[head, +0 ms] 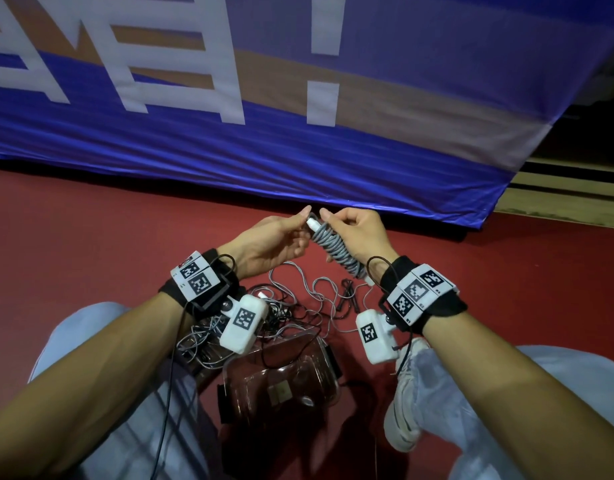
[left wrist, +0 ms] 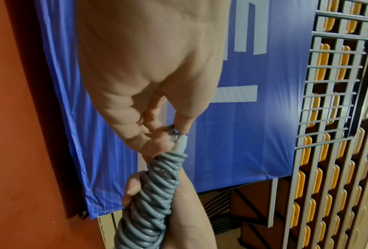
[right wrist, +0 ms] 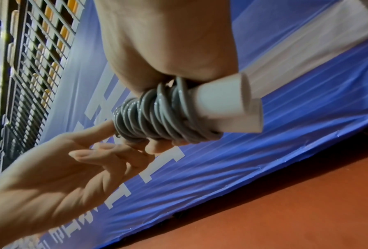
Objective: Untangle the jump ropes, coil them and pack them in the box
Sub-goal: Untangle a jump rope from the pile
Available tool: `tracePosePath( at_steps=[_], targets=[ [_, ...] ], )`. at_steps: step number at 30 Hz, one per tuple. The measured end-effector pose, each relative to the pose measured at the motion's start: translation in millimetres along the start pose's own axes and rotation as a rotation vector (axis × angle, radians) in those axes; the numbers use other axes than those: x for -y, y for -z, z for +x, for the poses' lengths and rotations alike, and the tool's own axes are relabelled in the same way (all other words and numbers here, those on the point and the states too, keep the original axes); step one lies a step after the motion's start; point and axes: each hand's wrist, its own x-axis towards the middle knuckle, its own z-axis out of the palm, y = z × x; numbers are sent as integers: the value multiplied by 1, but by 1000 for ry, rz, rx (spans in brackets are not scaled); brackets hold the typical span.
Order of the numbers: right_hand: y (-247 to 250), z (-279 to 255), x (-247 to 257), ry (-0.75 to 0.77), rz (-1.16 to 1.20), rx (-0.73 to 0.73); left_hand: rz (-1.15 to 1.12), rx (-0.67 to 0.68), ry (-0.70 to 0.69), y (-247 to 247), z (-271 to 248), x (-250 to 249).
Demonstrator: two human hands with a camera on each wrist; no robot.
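A grey jump rope (head: 333, 249) is wound tightly round its two white handles (right wrist: 228, 101) into a bundle, held up over the red floor. My right hand (head: 336, 226) grips the bundle (right wrist: 157, 116) round its middle. My left hand (head: 298, 223) pinches the rope's last turn at the bundle's upper tip (left wrist: 175, 133) between thumb and forefinger. Below my wrists, a tangle of grey and black ropes (head: 291, 306) lies on the floor. The clear plastic box (head: 281, 375) sits between my knees, with some rope lying in and over its left side.
A blue banner (head: 298, 150) hangs close in front, reaching down to the red floor (head: 90, 237). My legs and a white shoe (head: 409, 393) flank the box. Railings and yellow seats (left wrist: 332, 118) stand beyond the banner's right edge.
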Motion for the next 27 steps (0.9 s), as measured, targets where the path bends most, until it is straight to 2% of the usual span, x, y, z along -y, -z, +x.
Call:
tracePosePath(
  at_steps=[7, 13, 16, 19, 22, 24, 27],
  targets=[
    [-10, 0, -8, 11, -114, 49, -66, 40, -5, -6, -1, -2],
    [-21, -16, 1, 50, -160, 196, -31, -80, 21, 3, 6, -7],
    [-24, -20, 1, 106, -215, 209, 78, -125, 32, 13, 9, -13],
    [-23, -18, -1, 197, -389, 176, 236, -132, -2, 20, 9, -16],
    [-17, -13, -8, 386, -777, 163, 494, -160, -58, 27, 11, -10],
    [-13, -10, -14, 448, -969, 152, 534, -152, -68, 27, 10, -6],
    [-10, -10, -12, 520, -1048, 166, 508, -98, -26, 27, 9, -7]
  ],
)
